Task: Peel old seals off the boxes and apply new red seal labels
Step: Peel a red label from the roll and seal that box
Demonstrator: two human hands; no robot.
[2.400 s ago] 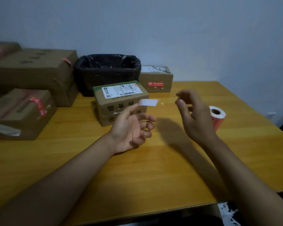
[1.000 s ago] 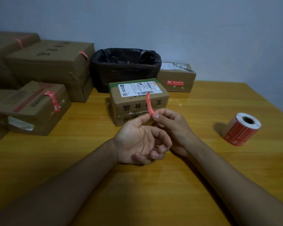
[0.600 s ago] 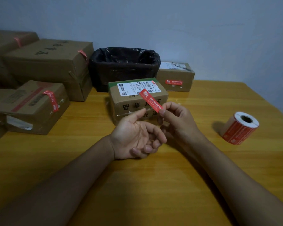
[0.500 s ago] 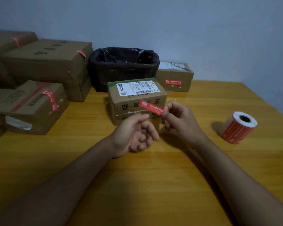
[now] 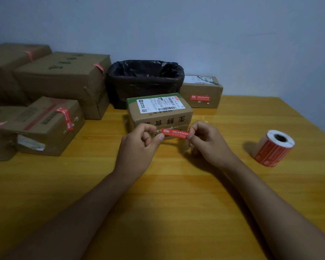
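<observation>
Holding a red label [image 5: 175, 133] flat between them, both hands are up in front of the box [image 5: 159, 114]; the left hand [image 5: 139, 147] pinches the left end with thumb and finger, and the right hand [image 5: 208, 143] pinches the right end the same way; I think it is pulled tight like that so the sticky side does not fold onto itself. The label hangs in the air just in front of the box's near side, close to the seam there; I guess that seam is where it will go, to keep the box shut. The box sits in the middle of the surface [image 5: 176, 203], close to the person, so it is easy to reach. The roll [image 5: 274, 148] of red labels lies on its side to the right, well apart from the hands, ready for the next one. A black bin [image 5: 144, 81] stands behind the box, maybe for old seals. More boxes are piled on the left, some with red seals; one small box [image 5: 202, 91] at the back right has a red label on its front.
</observation>
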